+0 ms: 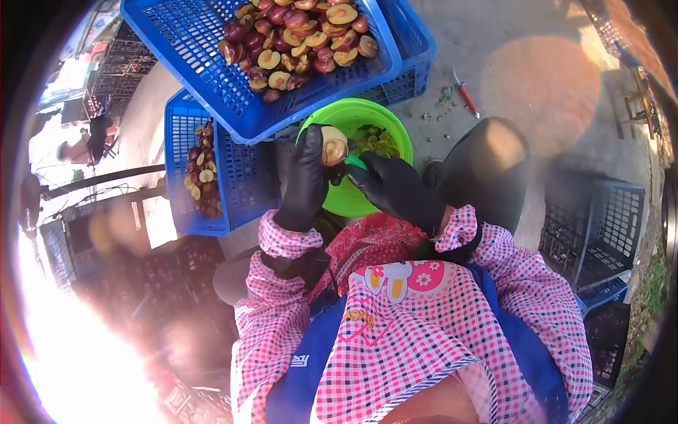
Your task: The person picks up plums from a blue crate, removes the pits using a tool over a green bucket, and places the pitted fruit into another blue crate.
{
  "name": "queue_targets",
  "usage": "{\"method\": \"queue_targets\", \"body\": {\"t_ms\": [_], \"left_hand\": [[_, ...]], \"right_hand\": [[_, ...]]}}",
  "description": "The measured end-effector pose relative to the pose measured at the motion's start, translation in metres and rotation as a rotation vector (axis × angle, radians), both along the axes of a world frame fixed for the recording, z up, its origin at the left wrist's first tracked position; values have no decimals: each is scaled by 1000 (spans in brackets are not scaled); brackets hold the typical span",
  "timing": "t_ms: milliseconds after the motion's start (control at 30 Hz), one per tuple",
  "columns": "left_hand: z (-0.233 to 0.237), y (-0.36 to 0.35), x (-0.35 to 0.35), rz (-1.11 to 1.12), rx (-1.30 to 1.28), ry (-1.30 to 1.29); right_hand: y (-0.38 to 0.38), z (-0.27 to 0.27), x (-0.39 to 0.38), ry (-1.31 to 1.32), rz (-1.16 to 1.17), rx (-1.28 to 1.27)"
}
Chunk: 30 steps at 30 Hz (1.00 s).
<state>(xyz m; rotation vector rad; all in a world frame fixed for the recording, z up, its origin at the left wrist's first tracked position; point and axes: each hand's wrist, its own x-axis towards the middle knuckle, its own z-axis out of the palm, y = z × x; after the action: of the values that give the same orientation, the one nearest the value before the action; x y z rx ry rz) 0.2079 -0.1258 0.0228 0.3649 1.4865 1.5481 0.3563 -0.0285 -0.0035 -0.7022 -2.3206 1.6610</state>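
My left hand [307, 169], in a black glove, is closed round a cut fruit [334, 146] whose pale brown inner side faces up. My right hand [392, 184], also gloved in black, grips a small tool with a green handle [355, 162] right beside the fruit. What the tool's tip does at the fruit is too small to tell. Both hands are over the near part of a bright green bowl [402, 134], which holds yellowish-green scraps [378, 141]. Beyond the bowl, a blue crate [254, 120] holds many halved red-purple fruits [296, 39].
Another blue crate [229, 177] with cut fruit stands at the left. Red-handled pruners [467, 101] lie on the concrete floor [452, 42]. Black crates [600, 226] stand at the right. A person [95, 141] is far off at the left.
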Motion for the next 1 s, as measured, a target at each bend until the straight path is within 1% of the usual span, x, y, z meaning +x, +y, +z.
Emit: {"method": "queue_targets", "body": {"t_ms": [33, 67, 133, 267, 300, 367, 433, 700, 767, 800, 867, 933, 967, 1000], "left_hand": [[-6, 0, 3, 42, -7, 0], [-7, 1, 6, 82, -15, 0], [-6, 4, 10, 80, 6, 18], [-8, 3, 13, 90, 13, 64], [-8, 6, 15, 92, 10, 63], [-7, 13, 23, 199, 66, 18], [-6, 15, 23, 180, 51, 35], [-10, 21, 19, 154, -41, 39], [-14, 15, 11, 43, -110, -26], [-15, 13, 8, 45, -109, -26], [-17, 9, 4, -28, -182, -75], [-17, 8, 6, 3, -147, -38], [-16, 8, 9, 34, -111, -1], [-18, 10, 13, 33, -108, 4]], "right_hand": [[-1, -1, 1, -15, 12, 54], [-2, -2, 2, -13, 7, 55], [-1, -3, 4, 175, 41, 163], [-2, -13, 2, 201, 58, 156], [-2, -15, 1, 219, 66, 107], [-2, -12, -1, 232, 75, 55], [1, 8, -3, -76, 49, -536], [19, 17, -2, -138, 174, -742], [20, 16, 0, -167, 213, -785], [20, 13, 0, -131, 249, -765], [18, 14, 0, -94, 287, -745], [17, 20, 0, -141, 251, -805], [16, 19, 0, -138, 252, -803], [15, 16, 0, -96, 260, -875]]}}
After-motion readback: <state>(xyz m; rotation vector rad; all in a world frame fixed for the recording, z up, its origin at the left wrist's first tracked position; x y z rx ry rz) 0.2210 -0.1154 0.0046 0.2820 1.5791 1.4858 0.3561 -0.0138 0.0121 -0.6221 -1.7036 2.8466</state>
